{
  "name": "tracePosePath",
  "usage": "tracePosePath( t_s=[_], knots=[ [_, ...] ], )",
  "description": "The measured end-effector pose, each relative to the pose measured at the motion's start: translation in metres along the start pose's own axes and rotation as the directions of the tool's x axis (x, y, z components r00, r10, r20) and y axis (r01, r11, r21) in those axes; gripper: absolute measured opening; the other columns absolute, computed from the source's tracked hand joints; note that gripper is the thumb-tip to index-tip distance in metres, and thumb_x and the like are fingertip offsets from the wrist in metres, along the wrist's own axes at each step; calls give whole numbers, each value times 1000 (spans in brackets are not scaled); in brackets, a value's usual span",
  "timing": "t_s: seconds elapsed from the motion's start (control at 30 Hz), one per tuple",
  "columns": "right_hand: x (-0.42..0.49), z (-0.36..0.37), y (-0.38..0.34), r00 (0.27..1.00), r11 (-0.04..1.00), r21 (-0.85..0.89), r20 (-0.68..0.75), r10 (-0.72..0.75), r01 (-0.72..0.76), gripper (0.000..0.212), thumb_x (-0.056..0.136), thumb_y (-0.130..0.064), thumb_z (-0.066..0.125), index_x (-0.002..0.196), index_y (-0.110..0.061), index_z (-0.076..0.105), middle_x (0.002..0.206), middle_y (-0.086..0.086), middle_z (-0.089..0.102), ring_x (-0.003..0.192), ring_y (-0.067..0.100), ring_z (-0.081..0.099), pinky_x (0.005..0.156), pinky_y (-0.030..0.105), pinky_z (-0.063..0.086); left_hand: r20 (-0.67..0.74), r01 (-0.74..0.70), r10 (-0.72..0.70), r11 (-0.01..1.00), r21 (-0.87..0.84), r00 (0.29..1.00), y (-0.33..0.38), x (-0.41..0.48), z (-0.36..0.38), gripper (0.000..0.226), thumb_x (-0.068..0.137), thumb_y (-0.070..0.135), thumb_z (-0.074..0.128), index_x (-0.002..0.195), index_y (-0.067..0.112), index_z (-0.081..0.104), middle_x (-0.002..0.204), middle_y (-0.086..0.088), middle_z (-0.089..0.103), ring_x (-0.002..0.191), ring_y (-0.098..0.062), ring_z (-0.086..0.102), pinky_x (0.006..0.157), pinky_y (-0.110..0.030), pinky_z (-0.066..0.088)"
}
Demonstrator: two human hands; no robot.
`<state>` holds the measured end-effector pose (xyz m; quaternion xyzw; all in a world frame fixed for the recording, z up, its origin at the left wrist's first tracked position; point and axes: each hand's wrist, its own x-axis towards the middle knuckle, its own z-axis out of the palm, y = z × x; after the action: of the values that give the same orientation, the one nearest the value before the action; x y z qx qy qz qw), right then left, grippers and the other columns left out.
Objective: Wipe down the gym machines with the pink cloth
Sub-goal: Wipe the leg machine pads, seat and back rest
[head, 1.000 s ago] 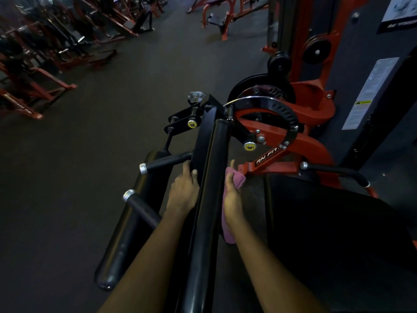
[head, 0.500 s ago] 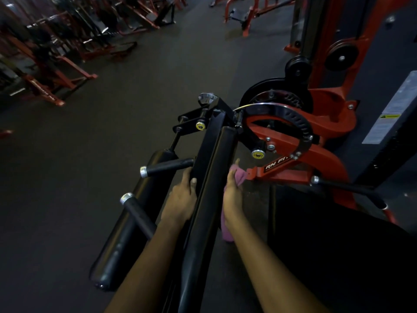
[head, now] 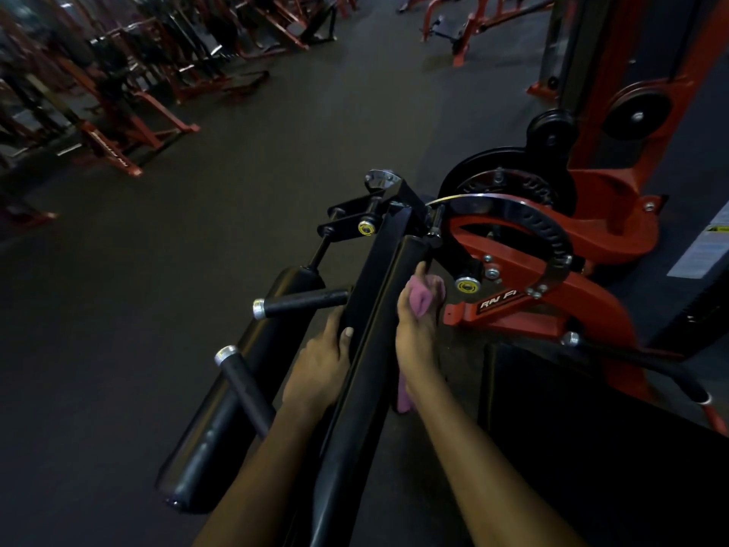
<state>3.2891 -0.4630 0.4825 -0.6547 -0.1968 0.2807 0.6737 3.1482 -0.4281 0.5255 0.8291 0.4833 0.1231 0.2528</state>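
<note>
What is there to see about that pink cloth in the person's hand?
The pink cloth looks like soft, thin fabric, crumpled rather than folded. The right hand holds it bunched between thumb and fingers, against the right side of the machine's black arm. A loose tail of it hangs down below the wrist, beside that arm. The dim light hides any pattern or dampness.

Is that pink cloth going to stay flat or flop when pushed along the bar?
Probably floppy: the pink cloth bunches in folds in the right hand, and a tail droops below the wrist. Likely light, hanging from that grip alone. Pushed along the black padded arm, it may crumple rather than slide flat.
</note>
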Motion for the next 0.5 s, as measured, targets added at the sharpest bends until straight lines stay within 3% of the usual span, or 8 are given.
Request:
tracePosePath(
  t_s=[0.07, 0.17, 0.23, 0.33, 0.43, 0.5],
  knots=[
    [-15, 0, 1, 990, 966, -216, 49, -131, 138, 72, 87, -72, 33, 156, -53, 23, 172, -7, 4, 157, 14, 7, 127, 37, 12, -1, 6, -6, 1000, 7, 1000, 1, 1, 0, 39, 107, 46, 30, 146, 45, 28, 118, -12, 70, 107, -36, 65, 88, -47, 53],
    [22, 2, -16, 990, 891, -432, 77, -114, 136, 63, 94, -65, 32, 155, -56, 16, 172, -1, -7, 158, 24, 5, 124, 48, 22, -6, 13, -13, 1000, 19, 1000, 2, 0, 0, 39, 107, 47, 29, 146, 46, 29, 119, -12, 69, 109, -37, 65, 88, -45, 51],
    [66, 4, -23, 997, 902, -428, 73, -36, 64, 57, 102, -59, 35, 156, -55, 16, 171, 1, -10, 156, 28, 12, 119, 54, 30, -10, 11, -10, 1000, 14, 1000, 3, 0, 0, 39, 107, 48, 30, 146, 46, 30, 119, -9, 70, 109, -35, 65, 87, -42, 51],
    [99, 4, -32, 999, 957, -290, 35, 13, -3, 55, 104, -55, 41, 156, -51, 24, 172, 2, -4, 155, 28, 20, 117, 56, 31, -13, 6, -6, 1000, -1, 1000, 3, 0, 0, 40, 107, 48, 30, 147, 46, 30, 119, -6, 70, 108, -30, 66, 85, -40, 51],
    [63, -3, -33, 996, 930, -361, 75, -48, 72, 60, 104, -49, 47, 157, -49, 20, 172, -1, 0, 156, 28, 16, 122, 52, 25, -9, 8, -8, 1000, -1, 1000, 4, -1, -1, 39, 107, 47, 30, 146, 45, 31, 120, -8, 70, 109, -31, 65, 84, -38, 49],
    [17, -7, -25, 974, 894, -390, 138, -179, 220, 57, 104, -44, 49, 156, -50, 24, 172, -4, -2, 158, 23, 4, 127, 45, 14, -8, 10, -10, 1000, 2, 1000, 4, -1, -1, 39, 107, 47, 31, 146, 45, 31, 121, -9, 70, 110, -33, 65, 84, -37, 49]
  ],
)
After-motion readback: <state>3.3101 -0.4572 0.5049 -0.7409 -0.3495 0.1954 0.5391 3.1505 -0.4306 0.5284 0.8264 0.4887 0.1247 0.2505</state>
